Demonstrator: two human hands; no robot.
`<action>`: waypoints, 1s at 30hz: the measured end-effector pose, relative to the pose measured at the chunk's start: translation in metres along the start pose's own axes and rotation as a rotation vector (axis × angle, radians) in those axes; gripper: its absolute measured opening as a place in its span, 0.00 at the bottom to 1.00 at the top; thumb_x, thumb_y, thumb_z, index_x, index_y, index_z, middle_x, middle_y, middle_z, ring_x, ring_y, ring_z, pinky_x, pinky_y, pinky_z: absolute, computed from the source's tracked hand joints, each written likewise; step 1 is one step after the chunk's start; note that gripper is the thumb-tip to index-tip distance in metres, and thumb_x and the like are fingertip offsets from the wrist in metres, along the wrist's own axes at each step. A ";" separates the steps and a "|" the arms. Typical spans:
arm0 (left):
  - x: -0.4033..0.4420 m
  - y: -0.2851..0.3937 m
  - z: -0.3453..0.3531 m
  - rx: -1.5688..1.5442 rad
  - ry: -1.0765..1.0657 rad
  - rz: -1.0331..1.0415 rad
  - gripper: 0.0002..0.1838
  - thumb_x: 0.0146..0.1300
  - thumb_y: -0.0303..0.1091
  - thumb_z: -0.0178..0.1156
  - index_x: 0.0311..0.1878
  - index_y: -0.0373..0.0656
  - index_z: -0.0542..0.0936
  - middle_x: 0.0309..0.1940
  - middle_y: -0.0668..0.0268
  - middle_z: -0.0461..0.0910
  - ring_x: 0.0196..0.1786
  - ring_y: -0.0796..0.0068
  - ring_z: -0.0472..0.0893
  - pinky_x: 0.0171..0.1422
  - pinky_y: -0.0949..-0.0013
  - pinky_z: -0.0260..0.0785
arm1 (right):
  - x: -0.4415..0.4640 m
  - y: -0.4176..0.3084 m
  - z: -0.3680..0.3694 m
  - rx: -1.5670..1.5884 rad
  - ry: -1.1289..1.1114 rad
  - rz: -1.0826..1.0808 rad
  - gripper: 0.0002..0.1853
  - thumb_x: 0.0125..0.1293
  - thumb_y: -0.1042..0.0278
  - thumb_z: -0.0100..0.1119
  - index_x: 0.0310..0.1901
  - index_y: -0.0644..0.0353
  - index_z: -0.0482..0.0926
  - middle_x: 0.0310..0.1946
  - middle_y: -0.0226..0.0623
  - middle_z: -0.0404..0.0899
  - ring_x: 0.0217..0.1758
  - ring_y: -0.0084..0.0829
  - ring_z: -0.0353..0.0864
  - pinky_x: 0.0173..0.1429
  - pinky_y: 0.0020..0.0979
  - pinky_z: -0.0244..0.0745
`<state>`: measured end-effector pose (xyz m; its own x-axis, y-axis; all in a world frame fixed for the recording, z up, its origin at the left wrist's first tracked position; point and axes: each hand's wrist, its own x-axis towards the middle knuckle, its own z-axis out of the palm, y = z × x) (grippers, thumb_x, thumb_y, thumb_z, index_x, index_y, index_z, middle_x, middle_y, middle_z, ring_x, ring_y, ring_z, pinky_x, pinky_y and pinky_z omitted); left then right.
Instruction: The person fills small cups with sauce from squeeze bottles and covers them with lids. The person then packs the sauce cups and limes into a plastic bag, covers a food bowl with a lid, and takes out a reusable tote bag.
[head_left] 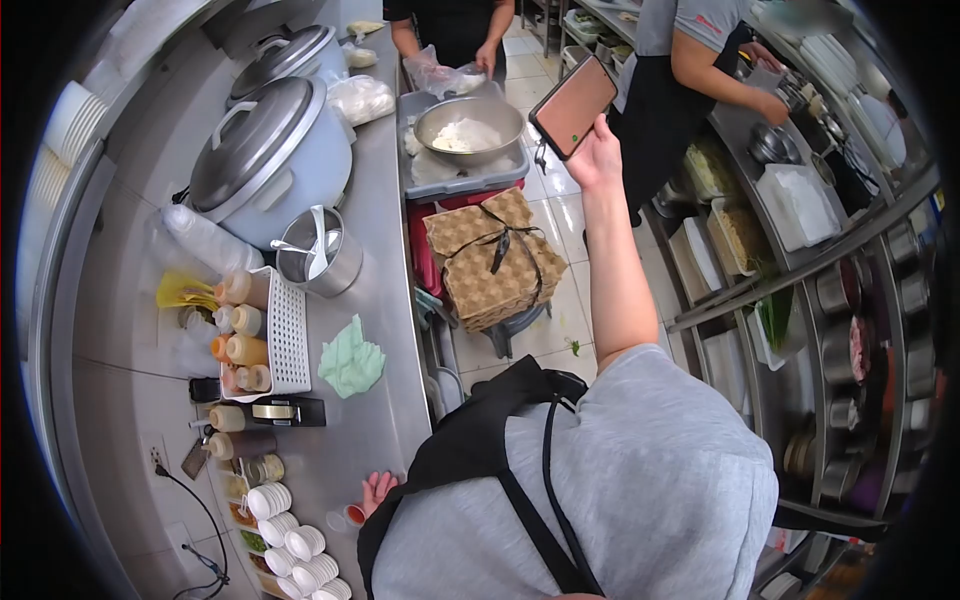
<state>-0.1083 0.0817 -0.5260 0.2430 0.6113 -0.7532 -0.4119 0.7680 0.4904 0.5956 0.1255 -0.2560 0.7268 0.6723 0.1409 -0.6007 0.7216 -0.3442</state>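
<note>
My right hand is stretched out ahead and closed around the lower edge of a smartphone. A small green spot shows on the phone's brownish face, and a short dark strap hangs from its corner. Low on the left, my left hand rests at the edge of the steel counter, fingers apart and partly hidden by my apron. Beside it stands a small clear cup with red contents. A crumpled green cloth lies farther up the counter.
Large lidded pots, a steel pot with spoons and a basket of sauce bottles line the counter. Tied egg trays sit below a bowl of white food. Two people work ahead; steel shelving stands right.
</note>
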 end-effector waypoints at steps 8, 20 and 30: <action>-0.045 0.001 0.070 -0.015 0.042 0.142 0.22 0.63 0.52 0.48 0.49 0.43 0.69 0.43 0.58 0.77 0.42 0.66 0.78 0.45 0.65 0.72 | 0.021 0.056 -0.016 0.362 -0.098 0.189 0.24 0.64 0.47 0.36 0.54 0.54 0.68 0.50 0.42 0.72 0.52 0.46 0.70 0.61 0.58 0.56; -0.063 -0.025 0.098 -0.078 0.133 0.421 0.19 0.65 0.46 0.46 0.46 0.38 0.69 0.38 0.54 0.78 0.38 0.63 0.81 0.42 0.66 0.74 | -0.007 0.215 0.069 0.296 -0.410 0.694 0.34 0.59 0.45 0.40 0.61 0.61 0.57 0.57 0.50 0.63 0.57 0.47 0.65 0.61 0.53 0.56; -0.141 -0.085 0.099 -0.143 0.337 0.467 0.18 0.66 0.42 0.46 0.49 0.37 0.70 0.41 0.55 0.77 0.41 0.64 0.80 0.43 0.67 0.73 | -0.065 0.399 0.209 -0.049 -0.526 1.301 0.25 0.59 0.64 0.50 0.55 0.70 0.61 0.53 0.57 0.62 0.56 0.54 0.64 0.58 0.55 0.61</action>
<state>-0.0209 -0.0509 -0.4186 -0.2752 0.7663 -0.5806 -0.5278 0.3844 0.7574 0.2389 0.4046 -0.2084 -0.5479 0.8362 0.0235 -0.7184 -0.4560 -0.5253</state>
